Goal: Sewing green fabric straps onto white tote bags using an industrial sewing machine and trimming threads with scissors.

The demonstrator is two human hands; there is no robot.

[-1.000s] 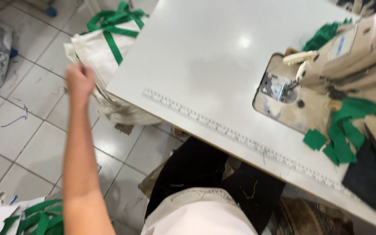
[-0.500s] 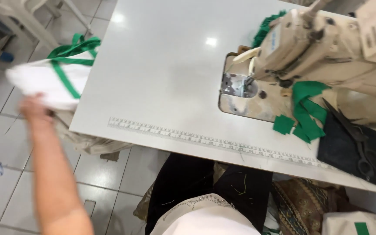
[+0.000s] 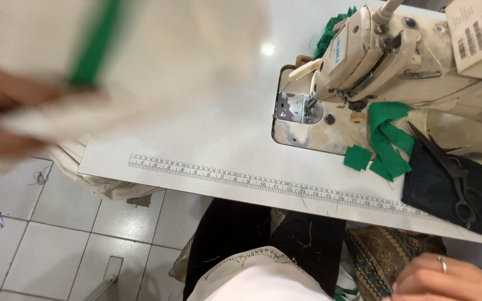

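My left hand (image 3: 1, 120) is blurred at the left edge, gripping a cream fabric piece with a green strip (image 3: 140, 61) that it holds up over the white sewing table (image 3: 207, 145). My right hand (image 3: 447, 278) rests low at the bottom right, near my lap, wearing a ring; I cannot tell whether it holds anything. The cream sewing machine (image 3: 375, 61) stands at the table's right, its needle plate (image 3: 294, 108) bare.
Green fabric scraps (image 3: 389, 147) lie by the machine base. Black scissors (image 3: 453, 173) rest on a dark cloth pad (image 3: 453, 192). A printed ruler strip (image 3: 252, 181) runs along the table's front edge. More cream fabric (image 3: 107, 187) hangs below the table over the tiled floor (image 3: 40, 239).
My left hand has lifted the cream fabric with the green strip from the pile on the floor up over the table. My right hand has come into view at bottom right.
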